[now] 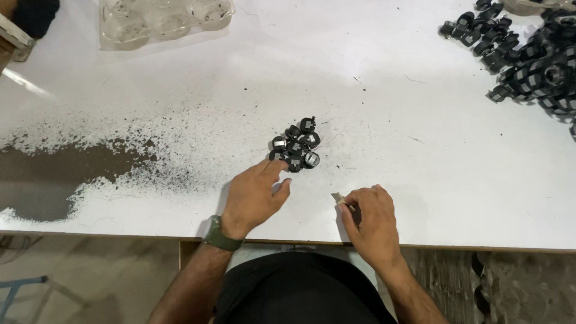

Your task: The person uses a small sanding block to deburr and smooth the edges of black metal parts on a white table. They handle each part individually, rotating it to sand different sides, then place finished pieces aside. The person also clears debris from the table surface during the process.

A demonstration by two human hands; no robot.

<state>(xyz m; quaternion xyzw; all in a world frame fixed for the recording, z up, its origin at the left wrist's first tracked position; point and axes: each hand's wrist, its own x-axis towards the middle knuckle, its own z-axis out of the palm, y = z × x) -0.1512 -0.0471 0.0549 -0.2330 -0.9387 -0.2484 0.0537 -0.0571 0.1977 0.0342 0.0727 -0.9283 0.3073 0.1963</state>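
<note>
Reaching left hand (255, 195), fingers loosely spread, touches small cluster of black ring-shaped plastic parts (297, 146) just beyond fingertips. Right hand (369, 217) pinches a small pale tool (340, 198). Smooth white tabletop (384, 114), worn dark leftward; table edge near wrists.

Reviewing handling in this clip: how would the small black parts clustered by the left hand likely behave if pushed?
The small black parts look like rigid moulded pieces, so they would probably slide rather than bend. Several show round ends, so some might roll on the smooth white table. Lying loose in a cluster, they would likely scatter as the left hand nudges them.
</note>
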